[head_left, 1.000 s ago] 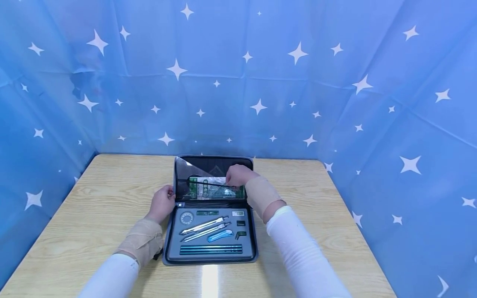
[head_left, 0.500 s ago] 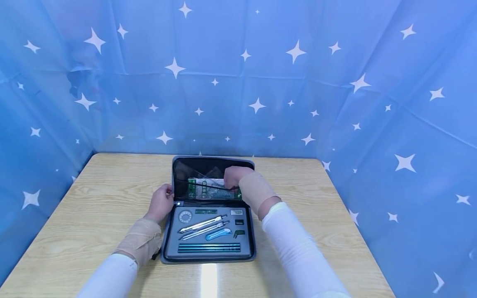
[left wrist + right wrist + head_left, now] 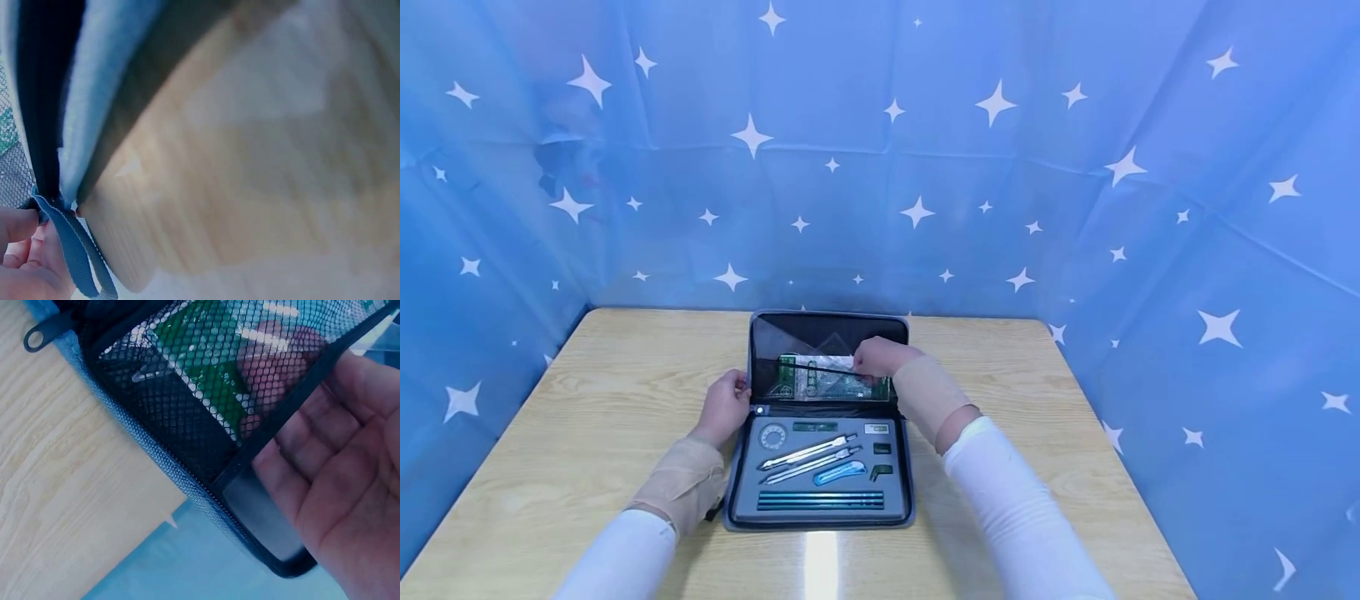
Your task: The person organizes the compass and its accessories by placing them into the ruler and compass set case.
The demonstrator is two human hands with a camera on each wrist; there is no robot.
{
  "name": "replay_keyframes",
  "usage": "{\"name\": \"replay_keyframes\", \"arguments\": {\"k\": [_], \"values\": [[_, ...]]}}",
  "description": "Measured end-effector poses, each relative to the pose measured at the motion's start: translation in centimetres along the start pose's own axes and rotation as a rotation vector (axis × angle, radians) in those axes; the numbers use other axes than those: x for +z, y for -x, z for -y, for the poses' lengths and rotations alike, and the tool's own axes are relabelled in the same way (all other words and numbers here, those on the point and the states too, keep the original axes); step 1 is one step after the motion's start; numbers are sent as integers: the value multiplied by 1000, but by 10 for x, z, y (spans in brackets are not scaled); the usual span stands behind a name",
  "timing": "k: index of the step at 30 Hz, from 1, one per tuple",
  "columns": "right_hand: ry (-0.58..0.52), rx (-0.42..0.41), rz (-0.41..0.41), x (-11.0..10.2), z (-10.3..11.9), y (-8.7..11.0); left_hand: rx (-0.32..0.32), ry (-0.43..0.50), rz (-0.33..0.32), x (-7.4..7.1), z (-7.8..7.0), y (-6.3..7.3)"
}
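A grey zip case (image 3: pixel 739 500) lies unfolded on the table, its lid raised at the back. At the lid's left edge my left hand (image 3: pixel 724 408) pinches the rim, next to a fabric loop (image 3: pixel 76 256). My right hand (image 3: pixel 880 357) reaches from above into the lid's mesh pocket (image 3: pixel 181 425). Its palm faces the right wrist camera, and its fingertips show through the mesh beside a green and white packet (image 3: pixel 209 356). Whether they grip the packet is unclear. A clear sheet-like piece (image 3: pixel 775 337) stands in the pocket behind the packet.
The case's grey tray holds a round ring-shaped piece (image 3: pixel 772 436), two metal compasses (image 3: pixel 808 450), a blue cutter (image 3: pixel 840 473), dark pencils (image 3: pixel 820 500) and small green and white pieces. Wooden table (image 3: pixel 1015 400) surrounds the case. Behind hangs a starry blue curtain (image 3: pixel 880 183).
My right hand dipped slightly toward the lid, then drew back a little to the right. The lid tilted slightly with it. My left hand has kept its place on the lid's edge.
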State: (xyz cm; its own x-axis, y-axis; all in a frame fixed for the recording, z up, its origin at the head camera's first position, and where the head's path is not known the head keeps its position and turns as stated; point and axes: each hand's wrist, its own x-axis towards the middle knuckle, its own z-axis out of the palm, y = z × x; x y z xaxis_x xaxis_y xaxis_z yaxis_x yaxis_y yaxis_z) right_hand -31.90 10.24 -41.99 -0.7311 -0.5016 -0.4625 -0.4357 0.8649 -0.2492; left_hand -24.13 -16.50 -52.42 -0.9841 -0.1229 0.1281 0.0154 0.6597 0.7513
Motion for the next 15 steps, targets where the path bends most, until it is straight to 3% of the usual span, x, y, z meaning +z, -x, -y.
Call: {"name": "replay_keyframes", "arguments": {"k": [9,15], "values": [[65,70,-26,1,9,-1,5,8,-11,0,2,2],[116,36,-64,-3,11,3,8,22,-26,1,4,2]]}}
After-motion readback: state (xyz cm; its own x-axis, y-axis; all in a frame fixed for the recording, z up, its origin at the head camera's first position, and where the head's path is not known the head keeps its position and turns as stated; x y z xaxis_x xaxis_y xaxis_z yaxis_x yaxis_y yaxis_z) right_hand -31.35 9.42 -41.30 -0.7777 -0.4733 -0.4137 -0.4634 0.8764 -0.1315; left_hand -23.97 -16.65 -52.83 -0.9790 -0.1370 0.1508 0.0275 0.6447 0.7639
